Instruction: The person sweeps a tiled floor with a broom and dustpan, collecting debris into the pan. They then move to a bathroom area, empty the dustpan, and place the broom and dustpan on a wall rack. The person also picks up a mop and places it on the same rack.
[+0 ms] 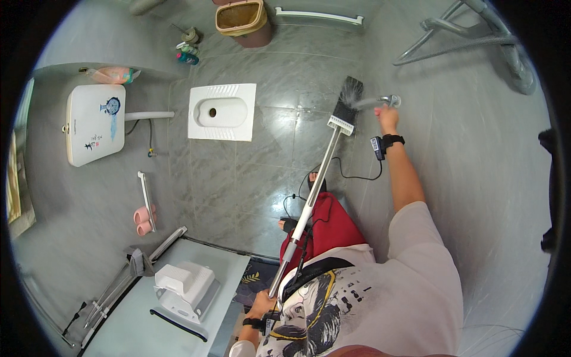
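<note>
My left hand (263,303), low in the picture at my waist, is closed around the end of a long white-and-silver pole (308,209). The pole runs up to a white clamp head holding a dark, flat mop pad (347,105) over the grey floor by the right wall. Water from a chrome wall tap (390,100) sprays onto the pad. My right hand (387,118) is at the tap, its fingers curled against the tap's lower side; whether they grip it is hard to tell. Each wrist wears a black strap with a small device.
A white squat toilet (222,111) is set in the floor left of the mop. A waste bin (244,22) and bottles (188,57) stand at the far wall. Cables (357,177) hang near my feet. At lower left is a glass door (134,312) with a white plastic basket (187,290).
</note>
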{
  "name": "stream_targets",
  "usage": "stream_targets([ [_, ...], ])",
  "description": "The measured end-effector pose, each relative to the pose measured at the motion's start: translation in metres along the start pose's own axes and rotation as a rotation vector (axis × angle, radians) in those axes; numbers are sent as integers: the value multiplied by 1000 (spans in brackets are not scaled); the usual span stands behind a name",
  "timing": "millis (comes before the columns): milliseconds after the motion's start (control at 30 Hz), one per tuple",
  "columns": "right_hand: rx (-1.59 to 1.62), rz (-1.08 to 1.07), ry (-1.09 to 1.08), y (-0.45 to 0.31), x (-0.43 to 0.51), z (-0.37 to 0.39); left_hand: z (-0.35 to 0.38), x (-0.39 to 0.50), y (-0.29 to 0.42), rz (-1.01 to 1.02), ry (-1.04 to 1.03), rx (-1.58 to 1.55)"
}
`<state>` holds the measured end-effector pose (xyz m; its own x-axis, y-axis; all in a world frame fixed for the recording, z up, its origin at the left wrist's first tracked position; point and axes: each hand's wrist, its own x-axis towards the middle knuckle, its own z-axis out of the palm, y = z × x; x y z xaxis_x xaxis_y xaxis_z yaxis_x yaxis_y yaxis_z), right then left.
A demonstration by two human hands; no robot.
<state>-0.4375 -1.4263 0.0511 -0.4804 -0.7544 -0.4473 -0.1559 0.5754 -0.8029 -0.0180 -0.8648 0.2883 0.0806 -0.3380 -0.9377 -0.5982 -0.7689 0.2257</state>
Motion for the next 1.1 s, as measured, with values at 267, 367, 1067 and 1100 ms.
stream_targets([
  [267,787,238,-496,-26,15,-2,-29,-4,15,84,-53,-31],
  [367,614,109,-546,10,-36,2,-34,2,34,79,-100,-162],
  [1067,112,496,-601,175,-553,143,29,-86,-123,100,101,-437],
  [1100,66,359,-634,177,-555,154,36,-100,-142,127,96,-490],
])
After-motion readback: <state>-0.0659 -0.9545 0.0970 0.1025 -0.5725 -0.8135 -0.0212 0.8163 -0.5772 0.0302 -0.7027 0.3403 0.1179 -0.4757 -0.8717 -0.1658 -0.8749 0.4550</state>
